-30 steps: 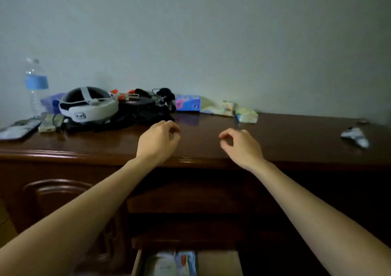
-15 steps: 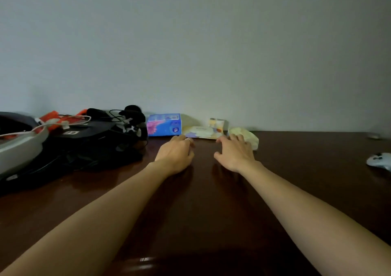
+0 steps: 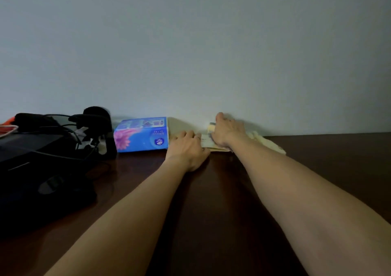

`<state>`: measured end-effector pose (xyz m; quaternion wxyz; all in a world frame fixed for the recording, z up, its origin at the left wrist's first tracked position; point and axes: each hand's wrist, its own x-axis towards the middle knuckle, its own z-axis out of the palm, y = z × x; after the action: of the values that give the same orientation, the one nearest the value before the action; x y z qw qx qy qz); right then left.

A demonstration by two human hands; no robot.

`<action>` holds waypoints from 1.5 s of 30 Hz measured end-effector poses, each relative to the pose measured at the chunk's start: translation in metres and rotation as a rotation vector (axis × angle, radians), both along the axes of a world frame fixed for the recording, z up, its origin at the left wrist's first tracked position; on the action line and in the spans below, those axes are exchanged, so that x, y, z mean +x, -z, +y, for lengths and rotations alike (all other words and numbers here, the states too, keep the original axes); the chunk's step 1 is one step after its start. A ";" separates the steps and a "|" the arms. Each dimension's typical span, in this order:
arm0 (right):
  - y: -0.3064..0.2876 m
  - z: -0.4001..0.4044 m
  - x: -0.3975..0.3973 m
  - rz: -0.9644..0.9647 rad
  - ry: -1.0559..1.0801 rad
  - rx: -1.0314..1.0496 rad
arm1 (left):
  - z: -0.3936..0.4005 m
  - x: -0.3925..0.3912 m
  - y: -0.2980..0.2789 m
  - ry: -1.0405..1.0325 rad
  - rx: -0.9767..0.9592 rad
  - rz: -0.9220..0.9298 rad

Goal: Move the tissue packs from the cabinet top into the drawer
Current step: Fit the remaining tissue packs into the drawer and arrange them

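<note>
Both hands have reached the back edge of the dark glossy wooden cabinet top (image 3: 232, 191), under a plain pale wall. Left hand (image 3: 187, 150) lies flat, fingers curled onto the flat pale tissue pack (image 3: 206, 143); right hand (image 3: 226, 130) covers a small yellow pack (image 3: 211, 127) (grip unclear). Beside them stands a blue flowered tissue box (image 3: 141, 135).

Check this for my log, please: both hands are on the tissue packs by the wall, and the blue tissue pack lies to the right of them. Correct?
Not quite. The head view shows the blue tissue pack to the left of the hands, not the right. The rest holds: the left hand and right hand are both on the pale tissue packs by the wall.
</note>
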<state>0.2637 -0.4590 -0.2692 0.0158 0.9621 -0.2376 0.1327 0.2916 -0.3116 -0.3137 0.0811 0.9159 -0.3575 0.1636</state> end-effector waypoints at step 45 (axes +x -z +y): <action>0.432 0.320 -0.519 0.024 0.382 1.636 | 0.400 -0.504 0.361 -0.415 -0.067 0.428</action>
<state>-0.2552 -0.1395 -0.7008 -0.6622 0.6147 -0.4176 -0.0965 -0.2123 0.0885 -0.6747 0.1497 0.9799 -0.1317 -0.0086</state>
